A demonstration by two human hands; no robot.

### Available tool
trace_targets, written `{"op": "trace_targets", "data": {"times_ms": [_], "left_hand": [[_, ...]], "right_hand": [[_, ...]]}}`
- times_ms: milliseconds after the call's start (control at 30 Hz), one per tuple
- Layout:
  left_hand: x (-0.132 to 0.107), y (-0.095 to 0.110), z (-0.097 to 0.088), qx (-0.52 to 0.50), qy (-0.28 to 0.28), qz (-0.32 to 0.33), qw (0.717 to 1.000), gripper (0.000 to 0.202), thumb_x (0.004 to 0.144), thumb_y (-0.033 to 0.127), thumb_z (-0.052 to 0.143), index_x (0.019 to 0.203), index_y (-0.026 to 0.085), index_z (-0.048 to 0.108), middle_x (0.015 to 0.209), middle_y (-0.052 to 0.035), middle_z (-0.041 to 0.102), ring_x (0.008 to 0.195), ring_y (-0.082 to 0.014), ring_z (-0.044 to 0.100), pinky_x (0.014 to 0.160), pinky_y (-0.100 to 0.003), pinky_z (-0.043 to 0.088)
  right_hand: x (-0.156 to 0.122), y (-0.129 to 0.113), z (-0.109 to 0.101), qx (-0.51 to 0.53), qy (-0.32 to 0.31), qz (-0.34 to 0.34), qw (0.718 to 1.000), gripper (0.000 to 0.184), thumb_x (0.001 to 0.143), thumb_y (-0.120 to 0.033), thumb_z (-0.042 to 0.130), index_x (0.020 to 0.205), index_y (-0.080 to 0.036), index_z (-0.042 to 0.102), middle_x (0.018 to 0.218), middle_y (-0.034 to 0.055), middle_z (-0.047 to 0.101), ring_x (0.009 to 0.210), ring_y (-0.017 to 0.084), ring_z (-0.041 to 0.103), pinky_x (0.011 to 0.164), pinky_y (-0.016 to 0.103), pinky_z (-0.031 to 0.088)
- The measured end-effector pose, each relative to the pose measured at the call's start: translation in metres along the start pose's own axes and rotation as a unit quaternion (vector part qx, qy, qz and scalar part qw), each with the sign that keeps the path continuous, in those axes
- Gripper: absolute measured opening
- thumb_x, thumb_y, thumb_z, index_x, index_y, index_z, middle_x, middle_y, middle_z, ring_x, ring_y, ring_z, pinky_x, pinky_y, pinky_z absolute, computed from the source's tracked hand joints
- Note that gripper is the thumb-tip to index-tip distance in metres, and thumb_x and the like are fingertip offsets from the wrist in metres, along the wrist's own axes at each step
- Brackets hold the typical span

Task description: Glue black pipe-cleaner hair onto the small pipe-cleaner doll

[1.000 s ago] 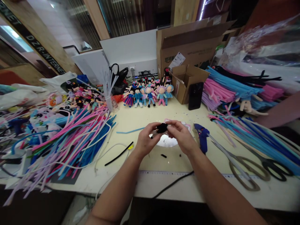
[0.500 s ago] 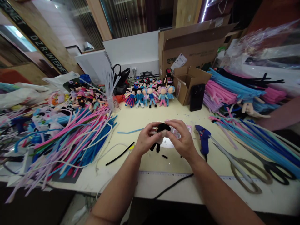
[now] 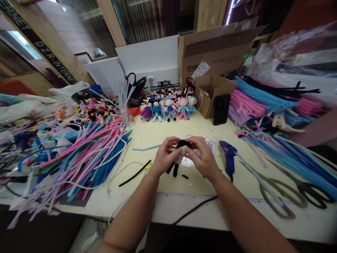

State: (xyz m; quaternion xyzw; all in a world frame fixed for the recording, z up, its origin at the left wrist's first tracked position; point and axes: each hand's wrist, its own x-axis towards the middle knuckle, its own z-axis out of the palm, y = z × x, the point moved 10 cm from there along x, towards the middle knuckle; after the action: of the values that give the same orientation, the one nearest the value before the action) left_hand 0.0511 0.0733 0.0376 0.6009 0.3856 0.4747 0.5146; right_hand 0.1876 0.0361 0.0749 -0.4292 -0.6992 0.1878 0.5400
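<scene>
A small black pipe-cleaner doll (image 3: 177, 159) hangs between my two hands above the middle of the cream table (image 3: 163, 133). Its fuzzy head shows between my fingertips and its two black legs dangle below my left hand. My left hand (image 3: 165, 157) pinches the doll from the left side. My right hand (image 3: 202, 156) closes on the head from the right. A white round patch and a pink card (image 3: 207, 143) lie on the table just behind my hands.
A heap of coloured pipe cleaners (image 3: 79, 154) fills the left, more (image 3: 284, 154) lie right. Finished dolls (image 3: 168, 105) stand at the back by cardboard boxes (image 3: 210, 56) and a black phone (image 3: 220, 109). A blue glue gun (image 3: 228, 158), two scissors (image 3: 276, 189) and a loose black pipe cleaner (image 3: 134, 173) lie nearby.
The doll has been turned so its black legs now hang down below my left hand. Both hands stayed in the same spot, shifting only slightly.
</scene>
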Motion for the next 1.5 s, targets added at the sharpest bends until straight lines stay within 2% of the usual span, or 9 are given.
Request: {"op": "trace_targets", "data": {"times_ms": [300, 467, 600, 800, 1033, 1167, 1267, 1400, 1500], "left_hand": [[0.004, -0.008, -0.001, -0.073, -0.003, -0.026, 0.997, 0.04, 0.071, 0.032, 0.077, 0.104, 0.021, 0.057, 0.1, -0.0034, 0.064, 0.09, -0.0164, 0.062, 0.073, -0.025, 0.046], [0.003, -0.012, 0.005, -0.108, -0.032, -0.043, 0.993, 0.044, 0.072, 0.033, 0.075, 0.109, 0.022, 0.053, 0.097, -0.0033, 0.066, 0.079, -0.0152, 0.064, 0.068, -0.025, 0.047], [0.004, -0.01, 0.007, -0.106, -0.036, -0.036, 0.993, 0.041, 0.071, 0.031, 0.076, 0.106, 0.02, 0.057, 0.096, -0.0038, 0.067, 0.083, -0.0161, 0.064, 0.07, -0.025, 0.047], [0.005, -0.016, 0.006, -0.121, -0.034, -0.052, 0.991, 0.04, 0.074, 0.033, 0.073, 0.109, 0.022, 0.057, 0.097, -0.0037, 0.068, 0.077, -0.0152, 0.063, 0.065, -0.025, 0.047], [0.003, -0.013, 0.008, -0.133, -0.037, -0.057, 0.989, 0.045, 0.073, 0.035, 0.074, 0.111, 0.022, 0.054, 0.104, -0.0048, 0.066, 0.075, -0.0132, 0.063, 0.06, -0.022, 0.048], [0.002, -0.02, 0.003, -0.15, -0.008, -0.103, 0.983, 0.033, 0.08, 0.043, 0.064, 0.103, 0.021, 0.055, 0.1, -0.0012, 0.062, 0.063, -0.0065, 0.058, 0.057, -0.02, 0.048], [0.002, -0.024, 0.0, -0.151, 0.006, -0.127, 0.98, 0.033, 0.079, 0.047, 0.063, 0.097, 0.02, 0.055, 0.096, 0.0005, 0.059, 0.056, -0.0042, 0.055, 0.052, -0.019, 0.046], [0.002, -0.022, 0.003, -0.133, -0.004, -0.125, 0.983, 0.038, 0.071, 0.045, 0.07, 0.094, 0.019, 0.054, 0.084, 0.0019, 0.057, 0.059, -0.0069, 0.055, 0.05, -0.018, 0.044], [0.002, -0.018, 0.002, -0.119, 0.001, -0.116, 0.986, 0.038, 0.067, 0.04, 0.073, 0.092, 0.018, 0.055, 0.084, 0.0009, 0.057, 0.067, -0.0104, 0.057, 0.053, -0.02, 0.045]], "right_hand": [[-0.002, 0.002, 0.007, 0.018, -0.023, 0.012, 1.0, 0.044, 0.081, -0.025, 0.068, 0.122, -0.028, 0.052, 0.121, 0.0077, 0.055, 0.114, 0.025, 0.052, 0.087, 0.041, 0.05], [-0.001, 0.0, 0.005, 0.02, -0.004, 0.013, 1.0, 0.037, 0.084, -0.024, 0.064, 0.119, -0.027, 0.053, 0.116, 0.0072, 0.057, 0.106, 0.022, 0.055, 0.084, 0.038, 0.05], [-0.001, 0.002, 0.005, 0.019, -0.007, 0.016, 1.0, 0.029, 0.084, -0.023, 0.063, 0.112, -0.027, 0.056, 0.113, 0.0072, 0.057, 0.106, 0.023, 0.055, 0.084, 0.038, 0.05], [-0.004, 0.022, 0.008, 0.098, -0.013, 0.093, 0.991, 0.052, 0.079, -0.027, 0.069, 0.126, -0.029, 0.048, 0.121, 0.0062, 0.057, 0.089, 0.018, 0.061, 0.082, 0.037, 0.052], [-0.005, 0.029, 0.011, 0.137, -0.011, 0.126, 0.982, 0.046, 0.077, -0.022, 0.066, 0.121, -0.027, 0.051, 0.12, 0.0059, 0.057, 0.094, 0.018, 0.061, 0.086, 0.036, 0.052], [-0.008, 0.04, 0.02, 0.233, -0.038, 0.158, 0.959, 0.053, 0.078, -0.023, 0.064, 0.127, -0.029, 0.045, 0.123, 0.0067, 0.053, 0.095, 0.017, 0.063, 0.081, 0.034, 0.054], [-0.01, 0.042, 0.026, 0.248, -0.064, 0.163, 0.953, 0.053, 0.079, -0.022, 0.064, 0.128, -0.03, 0.045, 0.124, 0.007, 0.053, 0.096, 0.017, 0.064, 0.08, 0.034, 0.055], [-0.012, 0.04, 0.029, 0.229, -0.078, 0.159, 0.957, 0.051, 0.077, -0.022, 0.064, 0.125, -0.029, 0.047, 0.126, 0.0074, 0.054, 0.097, 0.018, 0.064, 0.084, 0.035, 0.055], [-0.014, 0.041, 0.031, 0.219, -0.088, 0.159, 0.959, 0.049, 0.078, -0.02, 0.063, 0.124, -0.029, 0.048, 0.122, 0.0061, 0.057, 0.097, 0.018, 0.064, 0.083, 0.035, 0.055]]}}
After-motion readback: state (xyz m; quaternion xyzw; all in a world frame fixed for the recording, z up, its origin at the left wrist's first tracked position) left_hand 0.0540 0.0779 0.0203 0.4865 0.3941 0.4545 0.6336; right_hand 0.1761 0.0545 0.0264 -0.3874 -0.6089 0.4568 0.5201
